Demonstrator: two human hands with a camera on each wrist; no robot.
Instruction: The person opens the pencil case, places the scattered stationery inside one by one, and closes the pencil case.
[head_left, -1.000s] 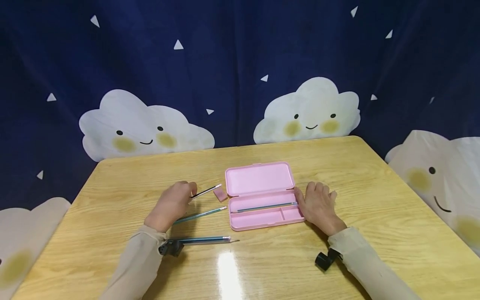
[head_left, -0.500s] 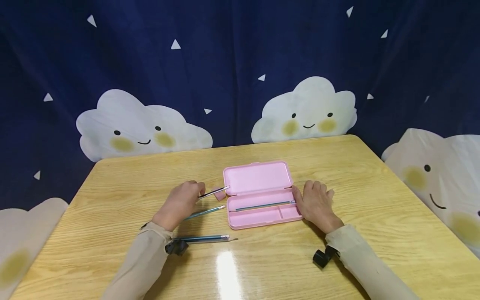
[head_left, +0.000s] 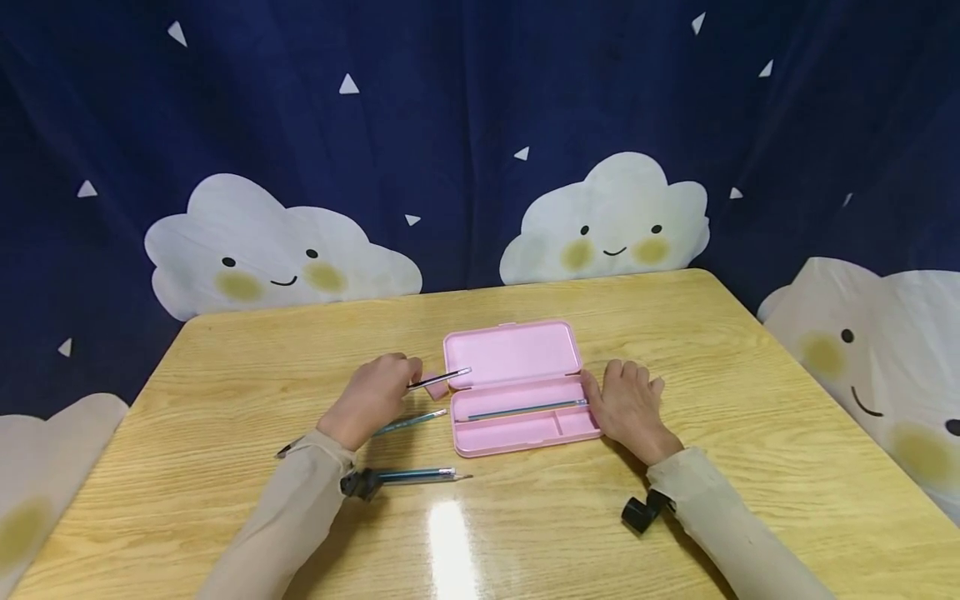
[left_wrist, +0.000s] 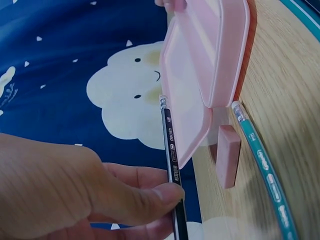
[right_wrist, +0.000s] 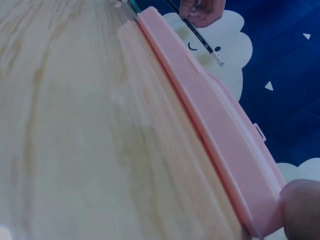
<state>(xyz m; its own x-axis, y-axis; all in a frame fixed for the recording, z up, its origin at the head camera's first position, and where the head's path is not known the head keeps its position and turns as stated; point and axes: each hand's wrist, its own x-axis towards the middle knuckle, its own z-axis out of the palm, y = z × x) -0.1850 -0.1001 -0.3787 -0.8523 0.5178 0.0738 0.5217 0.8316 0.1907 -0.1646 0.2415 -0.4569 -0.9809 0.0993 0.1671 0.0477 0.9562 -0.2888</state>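
My left hand (head_left: 371,398) pinches a black pencil (left_wrist: 171,145) between thumb and fingers. Its white eraser end points right, over the left edge of the lid of an opened pink pencil case (head_left: 510,354). Inside the case's long compartment lies a blue pencil (head_left: 525,410). My right hand (head_left: 626,408) rests at the case's right end, its thumb against the edge and its other fingers loosely extended. A pink eraser (left_wrist: 228,157) sits just left of the case. Below it, a teal pencil (left_wrist: 265,170) lies on the table, partly hidden by my left hand in the head view.
Nearer me, more pencils (head_left: 420,476) lie together, partly behind the left wrist camera (head_left: 362,483). A dark pointed tip (head_left: 283,452) shows left of my left sleeve. The wooden table (head_left: 555,525) ends at a dark blue cloud-patterned curtain (head_left: 450,125).
My left hand has moved right with the black pencil, whose eraser end now reaches over the case lid's left edge. My right hand stays at the case's right end.
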